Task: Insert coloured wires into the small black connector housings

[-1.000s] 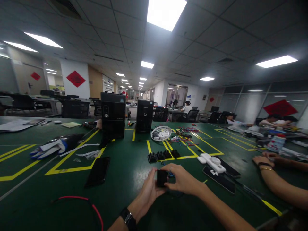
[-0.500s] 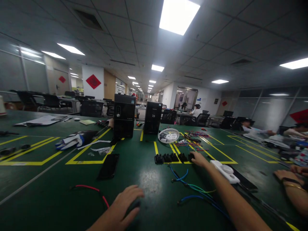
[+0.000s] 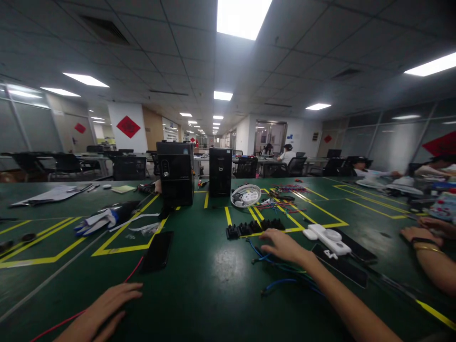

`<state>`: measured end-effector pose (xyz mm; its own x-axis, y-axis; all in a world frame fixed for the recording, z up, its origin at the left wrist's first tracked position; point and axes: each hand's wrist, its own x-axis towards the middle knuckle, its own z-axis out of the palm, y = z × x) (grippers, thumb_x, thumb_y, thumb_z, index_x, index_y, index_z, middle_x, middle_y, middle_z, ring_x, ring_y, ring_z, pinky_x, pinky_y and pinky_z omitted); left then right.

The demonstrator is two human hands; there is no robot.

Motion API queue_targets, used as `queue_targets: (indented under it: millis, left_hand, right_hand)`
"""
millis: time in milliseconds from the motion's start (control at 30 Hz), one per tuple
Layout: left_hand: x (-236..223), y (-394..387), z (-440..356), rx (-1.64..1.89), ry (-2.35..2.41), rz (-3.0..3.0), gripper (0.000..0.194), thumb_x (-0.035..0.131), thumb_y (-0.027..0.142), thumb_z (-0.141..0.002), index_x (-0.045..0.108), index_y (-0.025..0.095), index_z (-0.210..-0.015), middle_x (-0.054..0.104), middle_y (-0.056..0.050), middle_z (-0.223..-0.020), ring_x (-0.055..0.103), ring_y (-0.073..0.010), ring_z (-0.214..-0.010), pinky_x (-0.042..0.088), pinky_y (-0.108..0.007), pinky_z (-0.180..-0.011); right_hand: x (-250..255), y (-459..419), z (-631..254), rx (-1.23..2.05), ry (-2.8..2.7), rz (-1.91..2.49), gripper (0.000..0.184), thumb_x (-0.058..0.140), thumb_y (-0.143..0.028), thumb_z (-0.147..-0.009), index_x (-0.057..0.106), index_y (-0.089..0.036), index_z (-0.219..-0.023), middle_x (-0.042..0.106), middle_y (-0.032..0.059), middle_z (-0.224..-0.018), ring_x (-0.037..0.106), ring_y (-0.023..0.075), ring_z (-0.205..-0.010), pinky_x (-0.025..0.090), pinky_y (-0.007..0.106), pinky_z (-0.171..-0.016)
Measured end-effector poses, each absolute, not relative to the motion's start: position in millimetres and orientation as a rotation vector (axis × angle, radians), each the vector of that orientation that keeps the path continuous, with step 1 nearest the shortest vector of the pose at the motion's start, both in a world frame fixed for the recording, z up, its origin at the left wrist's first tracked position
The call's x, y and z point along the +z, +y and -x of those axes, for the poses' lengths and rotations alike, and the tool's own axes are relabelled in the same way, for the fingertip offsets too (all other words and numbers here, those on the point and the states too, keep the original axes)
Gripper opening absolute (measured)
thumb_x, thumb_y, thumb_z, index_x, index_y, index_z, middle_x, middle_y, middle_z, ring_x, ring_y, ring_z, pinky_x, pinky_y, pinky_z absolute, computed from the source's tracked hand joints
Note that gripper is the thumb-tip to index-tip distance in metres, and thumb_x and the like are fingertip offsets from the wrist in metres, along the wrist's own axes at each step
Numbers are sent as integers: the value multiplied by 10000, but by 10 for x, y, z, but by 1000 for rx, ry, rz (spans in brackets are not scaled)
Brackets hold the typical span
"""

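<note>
My right hand (image 3: 283, 246) lies open and palm down on the green table, fingers just short of a row of small black blocks (image 3: 254, 227) and over a tangle of blue and green wires (image 3: 276, 270). My left hand (image 3: 98, 313) rests flat and open at the near left edge, touching a red wire (image 3: 131, 273). A flat black slab (image 3: 156, 250) lies just beyond that hand. Neither hand holds anything.
Two black upright boxes (image 3: 176, 173) (image 3: 220, 171) stand mid-table, a white fan grille (image 3: 245, 195) and loose coloured wires to their right. White parts (image 3: 329, 237) and black slabs lie right. Gloves (image 3: 96, 221) lie left. Another person's arm (image 3: 429, 254) rests at right.
My right hand drew back from the black blocks toward the wires. My left hand slid left, off the spot where it rested, to the red wire. The small black block held earlier has left my hands.
</note>
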<state>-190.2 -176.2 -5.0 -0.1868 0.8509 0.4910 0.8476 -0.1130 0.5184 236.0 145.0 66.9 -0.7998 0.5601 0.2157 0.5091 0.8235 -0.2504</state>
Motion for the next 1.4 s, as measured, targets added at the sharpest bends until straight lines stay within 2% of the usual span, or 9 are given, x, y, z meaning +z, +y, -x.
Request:
queue_targets:
  millis: [233, 333, 433, 600, 800, 933, 1067, 1233, 1400]
  left_hand:
    - [455, -44, 647, 1148, 1865, -2013, 585, 532, 413, -803, 429, 190, -1333, 462, -110, -1379, 408, -245, -1279, 269, -427, -1092]
    - [382, 689, 320, 1206, 1839, -1882, 551, 630, 369, -722, 511, 153, -1215, 478, -157, -1337, 382, -279, -1279, 253, -404, -1075]
    - [301, 1036, 161, 1209, 1839, -1819, 338, 672, 317, -665, 590, 162, -954, 606, -150, -1058, 512, -320, -1095, 351, -441, -958]
    - [278, 767, 178, 1352, 1802, -1735, 360, 703, 267, -633, 484, 191, -908, 575, -58, -947, 561, -211, -898, 422, -309, -790]
    - [282, 124, 428, 1605, 1324, -1073, 523, 732, 341, -661, 361, 238, -1015, 522, 43, -747, 527, -100, -571, 406, -209, -519]
    - [271, -31, 640, 1676, 1155, -804, 610, 789, 281, -613, 393, 252, -1076, 531, 2, -898, 588, -124, -701, 513, -295, -631]
    - [331, -83, 743, 1699, 916, -647, 424, 675, 312, -745, 451, 222, -1095, 573, -63, -971, 617, -201, -882, 527, -436, -765]
    - [348, -115, 647, 1771, 853, -639, 383, 629, 216, -784, 491, 216, -1141, 574, -78, -1073, 633, -180, -858, 528, -431, -803]
    - [271, -102, 524, 1752, 868, -594, 414, 690, 195, -749, 520, 189, -1127, 597, -111, -1087, 643, -209, -924, 526, -413, -833]
  right_hand:
    - [573, 1152, -2136, 267, -2825, 748, 82, 589, -215, -821, 659, -195, -859, 586, 53, -1037, 557, 187, -946, 386, 262, -808]
    - [512, 1128, -2151, 128, -2684, 763, 116, 519, -180, -861, 623, -204, -905, 612, 47, -999, 551, 195, -974, 367, 280, -825]
    - [478, 1164, -2173, -2, -2511, 839, 159, 436, -170, -904, 588, -192, -944, 646, 55, -908, 582, 202, -891, 371, 304, -803]
    - [567, 1293, -2281, -40, -2136, 980, 205, 394, -276, -925, 575, -180, -939, 653, 85, -806, 616, 230, -765, 408, 322, -734]
    - [890, 1082, -1893, 509, -1909, 802, 249, 471, -405, -875, 582, -188, -918, 642, 37, -699, 601, 193, -629, 430, 285, -611]
    - [882, 765, -1197, 994, -1995, 693, 218, 548, -363, -799, 602, -158, -851, 616, 3, -592, 522, 138, -502, 364, 231, -486]
    - [605, 573, -793, 1274, -1969, 747, 235, 541, -363, -786, 620, -145, -751, 584, -17, -557, 419, 90, -430, 288, 205, -429]
    - [450, 487, -853, 1240, -1922, 812, 278, 553, -370, -796, 610, -147, -640, 576, -8, -561, 474, 103, -491, 336, 207, -473]
    - [508, 439, -916, 988, -1900, 767, 236, 577, -371, -807, 674, -156, -790, 680, 38, -722, 615, 183, -692, 440, 257, -629]
